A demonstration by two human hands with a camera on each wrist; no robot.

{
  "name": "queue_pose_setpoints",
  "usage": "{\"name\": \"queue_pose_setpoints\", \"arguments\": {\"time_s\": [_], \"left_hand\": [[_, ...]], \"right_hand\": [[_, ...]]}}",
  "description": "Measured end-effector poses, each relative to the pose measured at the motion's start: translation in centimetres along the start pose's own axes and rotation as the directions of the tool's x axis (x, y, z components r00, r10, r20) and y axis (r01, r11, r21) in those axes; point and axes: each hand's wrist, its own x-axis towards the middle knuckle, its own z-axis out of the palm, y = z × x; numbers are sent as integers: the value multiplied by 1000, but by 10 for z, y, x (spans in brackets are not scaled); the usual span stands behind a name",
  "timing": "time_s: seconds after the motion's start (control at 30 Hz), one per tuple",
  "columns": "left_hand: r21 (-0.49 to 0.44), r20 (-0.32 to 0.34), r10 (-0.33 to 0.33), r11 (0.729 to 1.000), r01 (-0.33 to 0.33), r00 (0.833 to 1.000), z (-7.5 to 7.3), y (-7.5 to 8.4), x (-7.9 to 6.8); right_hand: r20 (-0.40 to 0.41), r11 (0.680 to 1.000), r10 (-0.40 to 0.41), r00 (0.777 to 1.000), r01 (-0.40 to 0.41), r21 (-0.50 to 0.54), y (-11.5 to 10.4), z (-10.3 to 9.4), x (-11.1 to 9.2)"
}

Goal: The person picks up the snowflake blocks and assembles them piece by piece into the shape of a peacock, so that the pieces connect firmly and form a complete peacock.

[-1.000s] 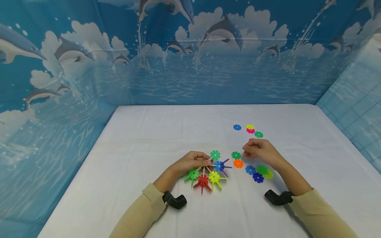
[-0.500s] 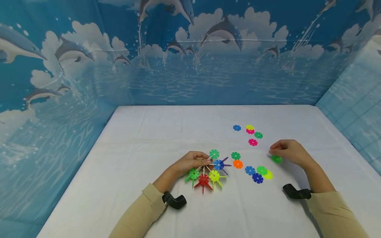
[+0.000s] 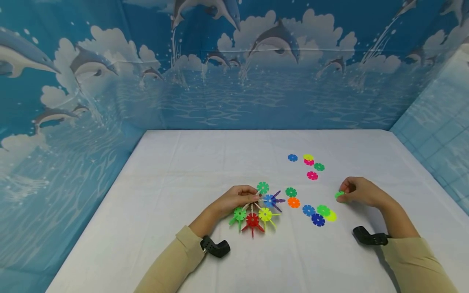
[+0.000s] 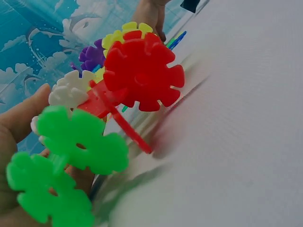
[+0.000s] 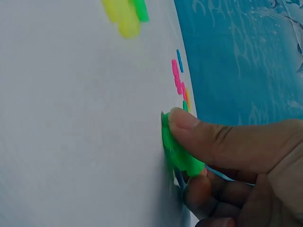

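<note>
My left hand (image 3: 238, 198) holds a build of interlocking snowflake discs by its white centre, partly hidden by the fingers. Colours fan outward from there: a red disc (image 3: 252, 220), a yellow disc (image 3: 265, 214), a blue disc (image 3: 269, 200) with purple ones fitted on edge, and green discs (image 4: 81, 141) on the thumb side. Over at the right, my right hand (image 3: 364, 193) pinches a bright green snowflake disc (image 5: 177, 149) between thumb and fingers, low at the white tabletop. In the right wrist view this disc stands on edge.
Between the hands lie loose discs: green (image 3: 291, 192), orange (image 3: 293, 202), light blue (image 3: 308, 210), dark blue (image 3: 318, 220), and a green one overlapping a yellow disc (image 3: 331, 216). Farther back are a pink disc (image 3: 312, 176) and several others. A dolphin-print curtain (image 3: 234, 97) borders the white table.
My right hand has moved right, away from the pink disc, and has taken hold of the green disc there. My left hand stays put, its build tilting slightly.
</note>
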Motion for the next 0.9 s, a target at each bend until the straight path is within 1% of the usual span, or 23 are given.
{"name": "queue_pose_setpoints", "arguments": {"time_s": [0.07,0.17,0.3,0.4,0.57,0.77,0.83,0.9], "left_hand": [[21,-15,-4,1000,5,1000,0,1,-1],[37,-33,-18,999,19,999,0,2,-1],[49,-46,-30,998,32,998,1,4,-2],[56,-53,-39,998,42,998,1,3,-1],[64,-58,-42,997,46,997,1,2,-1],[31,-19,4,999,-3,1000,-1,1,-2],[33,-9,22,999,-22,1000,-1,1,-2],[39,2,37,999,-37,999,-2,1,-2]], "right_hand": [[-11,999,-17,1000,17,28,-3,3,1],[-21,995,-33,999,35,97,-12,10,5],[-20,981,-65,998,68,182,-27,19,11],[-20,965,-114,993,115,236,-41,26,14],[-29,925,-210,977,208,319,-71,41,19],[-36,856,-307,951,292,426,-108,62,28],[-36,837,-345,938,325,440,-115,68,30],[-46,828,-379,924,361,430,-121,73,31]]}}
